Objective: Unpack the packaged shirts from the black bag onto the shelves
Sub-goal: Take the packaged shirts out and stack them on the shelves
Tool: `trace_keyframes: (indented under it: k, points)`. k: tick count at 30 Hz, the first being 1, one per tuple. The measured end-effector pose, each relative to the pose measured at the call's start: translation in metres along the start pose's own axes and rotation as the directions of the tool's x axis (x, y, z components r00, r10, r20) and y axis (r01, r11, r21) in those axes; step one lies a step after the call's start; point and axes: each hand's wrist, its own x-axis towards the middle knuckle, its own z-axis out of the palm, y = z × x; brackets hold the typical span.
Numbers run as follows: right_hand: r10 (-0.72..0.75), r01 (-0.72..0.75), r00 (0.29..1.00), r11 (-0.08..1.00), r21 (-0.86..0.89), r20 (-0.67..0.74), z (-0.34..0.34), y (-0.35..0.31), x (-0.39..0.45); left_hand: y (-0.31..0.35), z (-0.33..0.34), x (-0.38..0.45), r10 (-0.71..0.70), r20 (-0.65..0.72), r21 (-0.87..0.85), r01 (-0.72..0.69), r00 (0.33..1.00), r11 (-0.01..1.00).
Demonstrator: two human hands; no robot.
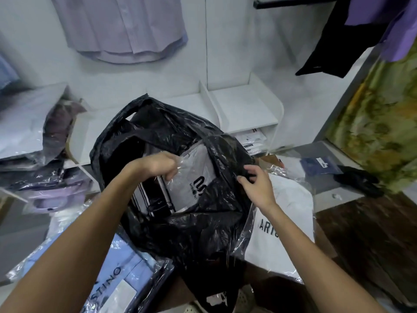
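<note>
a crinkled black plastic bag (180, 222) is standing open in front of the white shelf unit (246, 102), its mouth gaping toward the camera. the left hand (158, 164) is reaching into that mouth, fingers curled and pinching the upper left corner of a grey shirt in a clear plastic sleeve (191, 179), which is sitting inside the bag with a dark logo showing on its front. just to the left of it, also inside the bag, a black-and-white striped packaged shirt (153, 199) is standing on edge. the right hand (256, 184) is gripping the bag's right rim, thumb and fingers clamped on the black film and holding the opening wide.

a white packaged shirt with dark lettering (279, 222) is lying beside the bag's right side, partly under the right forearm. a light blue packaged shirt with printed lettering (121, 263) is lying at the bag's lower left, under the left forearm. on the shelf's left end, a lilac packaged shirt (56, 195) is resting below a dark brownish packaged shirt (58, 129). folded white packaged shirts (251, 138) are filling the lower right compartment. a pale lilac shirt (121, 28) is hanging on the wall above.
</note>
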Motion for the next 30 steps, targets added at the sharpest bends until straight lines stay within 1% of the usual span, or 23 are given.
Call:
trace_keyframes:
  k: [2, 5, 8, 9, 11, 12, 14, 15, 16, 18, 19, 21, 23, 25, 26, 29, 30]
  points:
    - [-0.080, 0.076, 0.996, 0.993, 0.095, 0.044, 0.006, -0.024, -0.003, 0.003, -0.014, -0.009, 0.009, -0.043, -0.075, -0.012, 0.999, 0.997]
    - [-0.196, 0.157, 0.960, 0.968, 0.196, 0.200, 0.020, -0.058, -0.008, 0.007, -0.039, -0.030, 0.059, -0.132, -0.160, -0.080, 0.990, 0.984]
    - [-0.199, 0.126, 0.943, 0.955, 0.270, 0.265, 0.037, -0.084, -0.013, 0.006, -0.066, -0.058, 0.091, -0.251, -0.222, -0.149, 0.964, 0.964]
    - [-0.188, 0.102, 0.940, 0.951, 0.291, 0.284, 0.042, -0.091, -0.014, 0.002, -0.074, -0.066, 0.091, -0.290, -0.266, -0.171, 0.953, 0.949]
    - [-0.176, 0.039, 0.918, 0.932, 0.360, 0.356, 0.052, -0.107, -0.018, -0.007, -0.087, -0.080, 0.065, -0.366, -0.399, -0.219, 0.928, 0.890]
    - [-0.179, -0.001, 0.895, 0.915, 0.403, 0.408, 0.055, -0.116, -0.019, -0.013, -0.092, -0.086, 0.039, -0.386, -0.493, -0.242, 0.922, 0.836]
    - [-0.220, -0.057, 0.833, 0.879, 0.473, 0.508, 0.064, -0.133, -0.024, -0.026, -0.097, -0.094, 0.001, -0.396, -0.626, -0.270, 0.918, 0.732]
    - [-0.261, -0.051, 0.808, 0.863, 0.503, 0.529, 0.069, -0.141, -0.026, -0.034, -0.099, -0.097, 0.008, -0.401, -0.665, -0.297, 0.916, 0.685]
    - [-0.304, -0.016, 0.804, 0.848, 0.530, 0.511, 0.074, -0.148, -0.027, -0.038, -0.099, -0.099, 0.029, -0.406, -0.692, -0.328, 0.914, 0.643]
    - [-0.368, 0.058, 0.836, 0.796, 0.602, 0.406, 0.080, -0.159, -0.029, -0.042, -0.096, -0.102, 0.060, -0.422, -0.714, -0.372, 0.905, 0.593]
    - [-0.378, 0.081, 0.854, 0.776, 0.626, 0.358, 0.080, -0.164, -0.029, -0.041, -0.094, -0.101, 0.059, -0.440, -0.710, -0.388, 0.896, 0.588]
    - [-0.391, 0.145, 0.877, 0.771, 0.621, 0.280, 0.073, -0.170, -0.026, -0.035, -0.085, -0.095, 0.052, -0.461, -0.690, -0.395, 0.886, 0.607]
    - [-0.382, 0.189, 0.898, 0.783, 0.592, 0.218, 0.059, -0.167, -0.021, -0.024, -0.071, -0.085, 0.069, -0.407, -0.687, -0.355, 0.911, 0.634]
    - [-0.343, 0.209, 0.927, 0.808, 0.550, 0.153, 0.042, -0.155, -0.013, -0.008, -0.053, -0.066, 0.109, -0.361, -0.660, -0.336, 0.926, 0.672]
    - [-0.299, 0.194, 0.947, 0.826, 0.529, 0.120, 0.031, -0.145, -0.010, 0.003, -0.042, -0.057, 0.141, -0.351, -0.625, -0.344, 0.926, 0.700]
    - [-0.146, 0.106, 0.988, 0.859, 0.500, 0.041, -0.005, -0.109, -0.006, 0.035, 0.003, -0.020, 0.228, -0.313, -0.511, -0.366, 0.922, 0.777]
    - [-0.092, 0.068, 0.995, 0.873, 0.482, 0.026, -0.017, -0.092, -0.004, 0.045, 0.022, -0.007, 0.226, -0.307, -0.484, -0.356, 0.925, 0.799]
